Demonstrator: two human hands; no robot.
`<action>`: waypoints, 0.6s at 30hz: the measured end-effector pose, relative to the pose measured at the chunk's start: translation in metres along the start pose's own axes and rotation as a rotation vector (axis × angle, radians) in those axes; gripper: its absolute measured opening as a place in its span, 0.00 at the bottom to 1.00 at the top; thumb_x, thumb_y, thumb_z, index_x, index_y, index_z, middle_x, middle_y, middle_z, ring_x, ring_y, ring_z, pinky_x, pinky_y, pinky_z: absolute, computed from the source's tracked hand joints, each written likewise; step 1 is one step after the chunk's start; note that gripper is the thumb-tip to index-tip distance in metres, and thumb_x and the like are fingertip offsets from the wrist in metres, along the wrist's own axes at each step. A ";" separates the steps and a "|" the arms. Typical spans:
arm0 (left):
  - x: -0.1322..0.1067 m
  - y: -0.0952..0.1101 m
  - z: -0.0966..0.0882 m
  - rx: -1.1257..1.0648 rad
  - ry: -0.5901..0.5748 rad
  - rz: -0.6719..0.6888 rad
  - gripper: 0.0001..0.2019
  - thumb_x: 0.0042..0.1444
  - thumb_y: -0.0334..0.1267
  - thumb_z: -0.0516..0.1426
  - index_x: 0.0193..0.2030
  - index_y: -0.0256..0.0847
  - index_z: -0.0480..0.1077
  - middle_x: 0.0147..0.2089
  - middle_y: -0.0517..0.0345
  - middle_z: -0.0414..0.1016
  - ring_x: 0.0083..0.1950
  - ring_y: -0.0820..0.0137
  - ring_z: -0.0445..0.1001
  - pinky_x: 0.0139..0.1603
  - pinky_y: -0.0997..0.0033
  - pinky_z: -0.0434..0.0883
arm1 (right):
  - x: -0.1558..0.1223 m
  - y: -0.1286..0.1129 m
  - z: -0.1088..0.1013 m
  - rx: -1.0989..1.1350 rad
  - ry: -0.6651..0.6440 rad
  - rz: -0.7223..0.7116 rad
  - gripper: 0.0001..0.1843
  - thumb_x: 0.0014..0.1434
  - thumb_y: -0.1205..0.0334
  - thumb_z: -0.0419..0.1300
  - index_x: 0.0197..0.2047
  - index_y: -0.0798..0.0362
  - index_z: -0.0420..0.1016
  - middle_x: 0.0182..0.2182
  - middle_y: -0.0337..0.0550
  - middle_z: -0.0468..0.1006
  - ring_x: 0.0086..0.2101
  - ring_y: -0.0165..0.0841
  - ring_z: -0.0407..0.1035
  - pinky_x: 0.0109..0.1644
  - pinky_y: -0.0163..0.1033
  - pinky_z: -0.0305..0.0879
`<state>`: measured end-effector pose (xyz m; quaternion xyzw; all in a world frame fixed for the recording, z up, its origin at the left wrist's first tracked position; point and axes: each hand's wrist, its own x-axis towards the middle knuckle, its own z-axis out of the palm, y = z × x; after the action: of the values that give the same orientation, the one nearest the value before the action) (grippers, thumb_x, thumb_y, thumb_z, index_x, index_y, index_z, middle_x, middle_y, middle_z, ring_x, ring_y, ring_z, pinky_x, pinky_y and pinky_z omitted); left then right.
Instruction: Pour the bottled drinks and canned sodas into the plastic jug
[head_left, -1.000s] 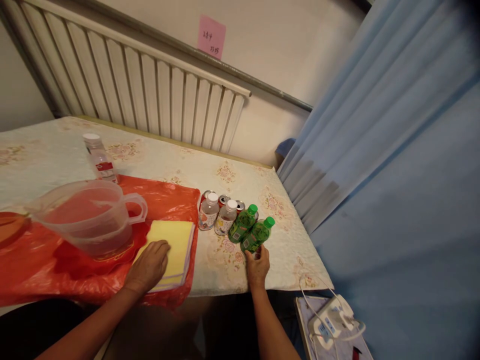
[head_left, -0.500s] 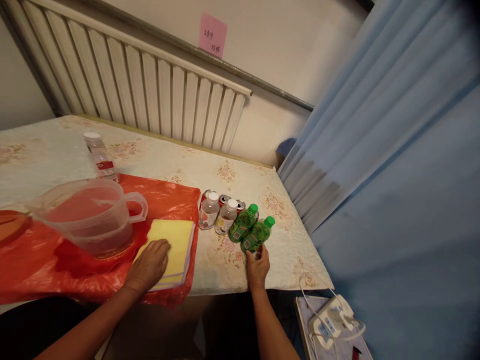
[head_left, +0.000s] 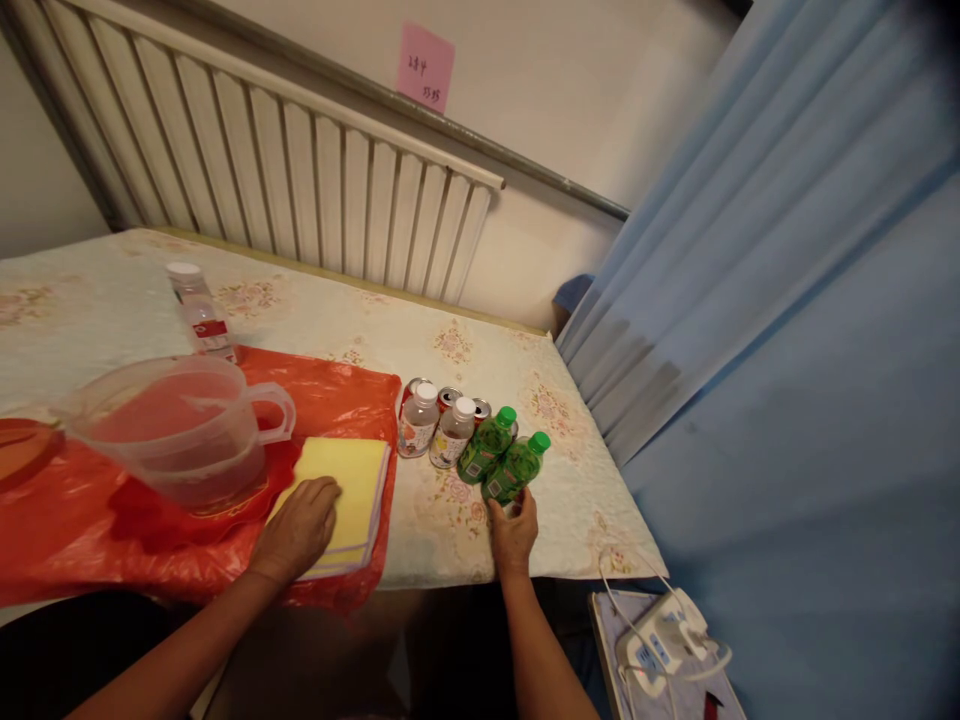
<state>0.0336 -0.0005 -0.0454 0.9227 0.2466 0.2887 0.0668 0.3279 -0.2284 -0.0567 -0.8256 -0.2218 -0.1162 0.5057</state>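
Observation:
My left hand (head_left: 300, 525) lies palm down on a folded stack of yellow cloths (head_left: 356, 500), its fingers loosely bent. My right hand (head_left: 514, 532) has thumb and fingers round the lower end of the nearest green bottle (head_left: 516, 470). A second green bottle (head_left: 487, 448) stands against it on the left. Farther left are two clear bottles with white caps, one with a yellow-marked label (head_left: 453, 436) and one with a reddish label (head_left: 418, 422). Behind this row several drink cans (head_left: 449, 398) show only their tops.
A clear plastic jug (head_left: 180, 430) stands on the red plastic sheet (head_left: 337, 385), left of the cloths. A red-labelled bottle (head_left: 204, 315) is behind it, an orange round lid (head_left: 26, 450) beside it. A power strip (head_left: 660, 640) lies below the table's right edge, near the blue curtain (head_left: 787, 350).
My right hand's thumb has shifted slightly left at the foot of the nearest green bottle. The left hand and the bottles stay where they were.

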 end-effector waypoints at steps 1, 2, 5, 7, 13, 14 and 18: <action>0.000 0.000 0.000 0.007 -0.005 0.003 0.11 0.59 0.32 0.50 0.46 0.40 0.70 0.48 0.46 0.74 0.51 0.56 0.71 0.54 0.54 0.70 | 0.000 -0.001 0.000 -0.012 0.002 0.002 0.35 0.48 0.48 0.64 0.55 0.61 0.70 0.46 0.58 0.76 0.45 0.45 0.69 0.48 0.45 0.65; 0.000 0.000 0.001 0.017 -0.010 0.006 0.11 0.59 0.32 0.50 0.46 0.40 0.70 0.48 0.46 0.74 0.51 0.56 0.71 0.54 0.54 0.70 | 0.000 -0.003 0.000 -0.022 0.003 0.006 0.35 0.48 0.47 0.64 0.54 0.60 0.70 0.46 0.58 0.76 0.44 0.45 0.69 0.48 0.45 0.65; -0.001 -0.001 0.002 0.045 -0.013 0.014 0.11 0.60 0.31 0.50 0.46 0.39 0.69 0.48 0.45 0.73 0.52 0.56 0.70 0.55 0.55 0.69 | 0.001 -0.005 0.000 -0.034 0.002 0.015 0.33 0.49 0.47 0.64 0.53 0.59 0.71 0.45 0.57 0.76 0.43 0.44 0.69 0.47 0.45 0.65; -0.002 -0.002 0.003 0.047 -0.011 0.015 0.11 0.59 0.31 0.50 0.46 0.40 0.69 0.49 0.46 0.72 0.51 0.57 0.70 0.55 0.55 0.69 | 0.001 -0.005 0.000 -0.027 0.002 0.009 0.33 0.49 0.47 0.64 0.53 0.59 0.71 0.45 0.56 0.76 0.43 0.43 0.69 0.46 0.44 0.65; -0.002 -0.002 0.003 0.041 -0.009 0.020 0.11 0.58 0.30 0.50 0.46 0.40 0.69 0.48 0.47 0.72 0.51 0.57 0.70 0.55 0.56 0.69 | 0.000 0.000 0.000 -0.012 -0.008 -0.009 0.31 0.50 0.47 0.63 0.52 0.59 0.72 0.45 0.56 0.76 0.42 0.42 0.69 0.46 0.43 0.65; -0.001 -0.002 0.003 0.043 -0.008 0.021 0.11 0.58 0.30 0.50 0.46 0.40 0.69 0.48 0.47 0.72 0.51 0.57 0.70 0.55 0.56 0.69 | 0.000 0.001 -0.001 -0.012 -0.011 -0.009 0.31 0.50 0.47 0.63 0.53 0.58 0.71 0.45 0.56 0.76 0.42 0.43 0.69 0.46 0.44 0.65; -0.001 -0.002 0.003 0.048 -0.014 0.023 0.11 0.58 0.30 0.50 0.46 0.40 0.69 0.48 0.46 0.73 0.51 0.56 0.70 0.54 0.55 0.70 | 0.000 0.003 -0.001 -0.011 -0.017 -0.009 0.32 0.50 0.47 0.63 0.54 0.58 0.71 0.45 0.56 0.76 0.42 0.43 0.69 0.46 0.44 0.65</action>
<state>0.0335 0.0005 -0.0486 0.9288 0.2424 0.2770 0.0432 0.3288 -0.2306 -0.0585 -0.8284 -0.2290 -0.1128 0.4986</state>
